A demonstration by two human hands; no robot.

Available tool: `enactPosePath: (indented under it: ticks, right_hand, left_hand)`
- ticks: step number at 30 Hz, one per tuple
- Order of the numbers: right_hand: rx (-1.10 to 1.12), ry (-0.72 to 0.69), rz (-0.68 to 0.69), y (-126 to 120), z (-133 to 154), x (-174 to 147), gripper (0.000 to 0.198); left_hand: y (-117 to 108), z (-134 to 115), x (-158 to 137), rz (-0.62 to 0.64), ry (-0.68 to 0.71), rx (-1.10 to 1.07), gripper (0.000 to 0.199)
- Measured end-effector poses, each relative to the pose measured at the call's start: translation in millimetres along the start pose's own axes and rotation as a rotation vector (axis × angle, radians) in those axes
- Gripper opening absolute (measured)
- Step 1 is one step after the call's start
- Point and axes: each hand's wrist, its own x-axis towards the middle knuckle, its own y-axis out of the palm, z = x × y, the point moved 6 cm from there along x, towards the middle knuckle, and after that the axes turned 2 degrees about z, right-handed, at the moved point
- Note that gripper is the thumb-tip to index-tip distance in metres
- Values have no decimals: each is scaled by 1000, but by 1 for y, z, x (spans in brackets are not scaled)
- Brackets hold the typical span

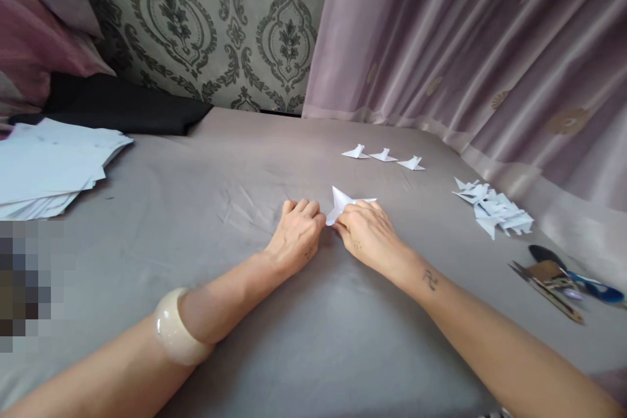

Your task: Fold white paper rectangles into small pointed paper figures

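Observation:
A folded piece of white paper [337,206] with pointed corners is between my two hands, at the middle of the grey cloth. My right hand [367,228] is closed on its right side and hides part of it. Curled fingers of my left hand [298,232] meet the paper's lower left edge; the fingertips are hidden. One point of the paper stands up between the hands, another sticks out past my right knuckles. Just beyond, three small folded paper figures [383,155] stand in a row.
A stack of white paper sheets [44,160] lies at the left, near a black cloth [127,104]. At the right are a pile of folded paper pieces [497,209], scissors [595,287] and other small tools. Curtains [392,32] and a patterned surface [220,26] border the back.

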Motion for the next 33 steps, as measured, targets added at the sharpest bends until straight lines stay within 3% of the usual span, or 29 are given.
enactPosePath:
  ticks: [8,15,20,25,33]
  right_hand:
    - [94,215,211,-5,-11,19,19]
    - [146,230,331,-7,-15,30,15]
    - [159,206,396,-9,-15,33,18]
    - [141,191,428,-9,-13,37,19]
    - [126,153,450,-11,-11,40,21]
  left_hand:
    - [3,3,4,0,-62,10,25]
    - [5,15,0,8,-269,-196,13]
    - [-4,23,-6,11,-385,-297,18]
    - [-3,22,-6,-14,-320,-292,17]
    - [-11,-1,-9,-95,-58,-46,25]
